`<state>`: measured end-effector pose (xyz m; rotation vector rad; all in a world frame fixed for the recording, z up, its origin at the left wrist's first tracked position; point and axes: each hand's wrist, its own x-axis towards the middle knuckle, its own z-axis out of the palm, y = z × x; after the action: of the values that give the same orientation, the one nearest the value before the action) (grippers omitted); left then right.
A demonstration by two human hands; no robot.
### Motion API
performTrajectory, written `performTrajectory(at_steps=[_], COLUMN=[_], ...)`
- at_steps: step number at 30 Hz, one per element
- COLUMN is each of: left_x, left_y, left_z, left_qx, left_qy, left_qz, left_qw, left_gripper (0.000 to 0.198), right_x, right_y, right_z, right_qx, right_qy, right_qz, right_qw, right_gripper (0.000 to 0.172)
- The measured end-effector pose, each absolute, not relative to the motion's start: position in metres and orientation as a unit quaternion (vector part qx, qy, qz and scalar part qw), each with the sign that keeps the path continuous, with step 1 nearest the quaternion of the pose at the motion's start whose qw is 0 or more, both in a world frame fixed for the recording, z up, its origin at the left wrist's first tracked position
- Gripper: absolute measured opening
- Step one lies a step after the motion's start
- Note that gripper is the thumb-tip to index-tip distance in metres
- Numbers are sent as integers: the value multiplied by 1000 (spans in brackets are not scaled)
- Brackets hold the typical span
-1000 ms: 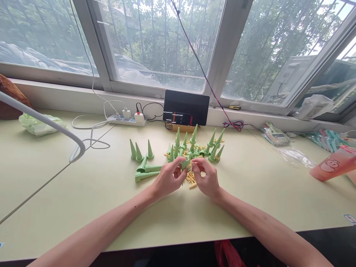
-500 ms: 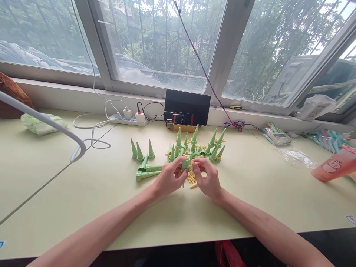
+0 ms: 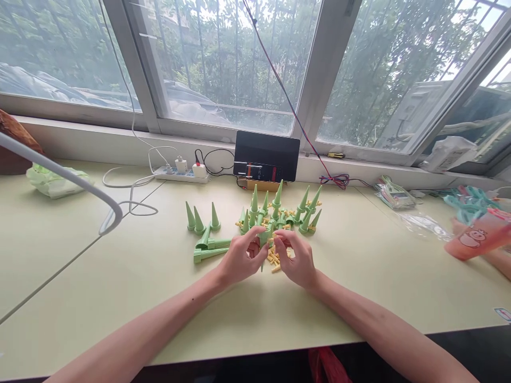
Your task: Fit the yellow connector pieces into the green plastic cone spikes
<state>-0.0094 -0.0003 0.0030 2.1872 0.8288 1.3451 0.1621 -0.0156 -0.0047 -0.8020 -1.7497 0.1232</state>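
My left hand [image 3: 242, 256] is closed around a green plastic watering spike [image 3: 264, 237], its tip pointing down and its wide end up. Beside that wide end, the thumb and fingers of my right hand [image 3: 297, 259] pinch a small yellow valve piece [image 3: 275, 236], partly hidden by the fingertips. Loose yellow pieces [image 3: 274, 260] lie in a pile between and below my hands. Behind them stands a cluster of green spikes [image 3: 277, 198], some with yellow pieces at the base. To the left, three spikes [image 3: 215, 217] stand upright and several green spikes [image 3: 211, 255] lie down.
A tablet [image 3: 266, 154] leans at the window sill, near a power strip [image 3: 181, 175] with cables. A white curved tube [image 3: 72, 173] crosses the left side. At right are a pink cup [image 3: 475, 239], plastic bags [image 3: 395, 192] and another person's arm [image 3: 497, 263].
My hands keep their hold, the spike and yellow piece staying close together. At far right another person's arm has appeared behind the cup, and the turquoise items there have shifted. The view has moved slightly.
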Motion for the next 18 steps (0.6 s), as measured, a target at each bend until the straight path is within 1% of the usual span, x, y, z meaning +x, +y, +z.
performTrajectory(at_steps=[4,9,15,18], left_x=[-9,-9,-10,-10], left_y=[-1,-1,-1,-2], left_z=[3,2,6,9], left_qx=[789,787,788,792], left_qy=[292,291,291,288], left_qz=[495,503,510,508], left_qw=[215,206,186,179], left_gripper=[21,21,20,19], right_x=[163,164,163,162], right_y=[-15,-14,-14,-14], right_z=[-4,-2,-1,1], right_qx=[-321,-288,-306,-315], right_qy=[-756,-768,-751,-743], right_qz=[3,-26,-14,3], right_qw=[570,571,585,591], right_gripper=[14,19,15,16])
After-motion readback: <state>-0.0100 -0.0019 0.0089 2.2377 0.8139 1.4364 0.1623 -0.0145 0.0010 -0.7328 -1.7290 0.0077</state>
